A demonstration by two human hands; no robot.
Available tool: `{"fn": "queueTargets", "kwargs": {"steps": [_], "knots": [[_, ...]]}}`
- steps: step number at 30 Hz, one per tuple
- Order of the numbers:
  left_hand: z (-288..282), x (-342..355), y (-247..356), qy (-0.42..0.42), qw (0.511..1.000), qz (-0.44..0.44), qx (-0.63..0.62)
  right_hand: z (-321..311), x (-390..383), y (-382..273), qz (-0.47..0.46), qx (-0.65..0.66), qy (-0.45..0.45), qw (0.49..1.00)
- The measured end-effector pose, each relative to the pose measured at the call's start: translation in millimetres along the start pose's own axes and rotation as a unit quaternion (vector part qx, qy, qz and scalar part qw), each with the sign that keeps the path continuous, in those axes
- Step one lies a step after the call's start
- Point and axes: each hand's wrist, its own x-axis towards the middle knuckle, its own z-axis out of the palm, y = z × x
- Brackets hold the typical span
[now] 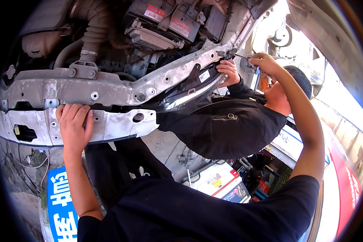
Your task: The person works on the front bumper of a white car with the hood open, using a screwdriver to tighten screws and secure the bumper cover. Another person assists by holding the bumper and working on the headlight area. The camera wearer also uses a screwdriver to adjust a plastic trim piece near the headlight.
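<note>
My left hand [74, 121] is closed over the upper edge of a scuffed white metal crosspiece [121, 126], fingers hooked into the gap behind it. Out to the right, my raised right hand [265, 64] pinches a slim metal-shafted tool [241, 55]. Its shaft points left toward the end of the grey metal support [181, 72]; I cannot tell whether its tip touches a fastener. Just below that tip, a co-worker's hand [228, 71] rests at the end of a headlight [193, 90].
A co-worker in a dark jacket [234, 125] leans in between my arms. Behind the support lie a battery [165, 16] and a ribbed air hose [94, 24]. A white case [215, 179] with tools stands below, and a blue sign [62, 201] is at lower left.
</note>
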Motion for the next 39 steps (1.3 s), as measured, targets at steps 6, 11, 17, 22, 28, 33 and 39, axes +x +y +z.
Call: {"fn": "queueTargets", "kwargs": {"steps": [6, 11, 17, 22, 28, 33, 39], "knots": [[-1.1, 1.0, 1.5, 0.006, 1.000, 0.000, -0.007, 2.9, 3.0, 26.1, -0.269, -0.219, 0.135, 0.928], [-2.9, 0.3, 0.2, -0.002, 1.000, 0.001, -0.017, 15.8, -7.0, 22.6, -0.265, -0.116, 0.204, 0.935], [0.4, -1.4, -1.4, 0.010, 1.000, 0.014, -0.011, 18.3, -17.4, -0.4, -0.007, -0.084, 0.217, 0.972], [-2.0, -0.3, 1.0, 0.011, 1.000, 0.015, -0.016, 9.6, -7.0, 34.7, -0.347, -0.245, 0.207, 0.881], [-2.9, -2.0, 3.7, 0.015, 1.000, 0.008, -0.025, 19.4, -21.2, 31.8, -0.335, -0.378, 0.298, 0.810], [-6.5, -2.2, 10.2, 0.018, 0.999, 0.001, -0.038, 12.3, -8.9, 26.8, -0.046, -0.142, 0.178, 0.973], [-17.0, -11.9, 16.5, 0.000, 0.998, -0.011, -0.057, 17.1, -11.3, 37.1, -0.344, -0.403, 0.255, 0.809]]}}
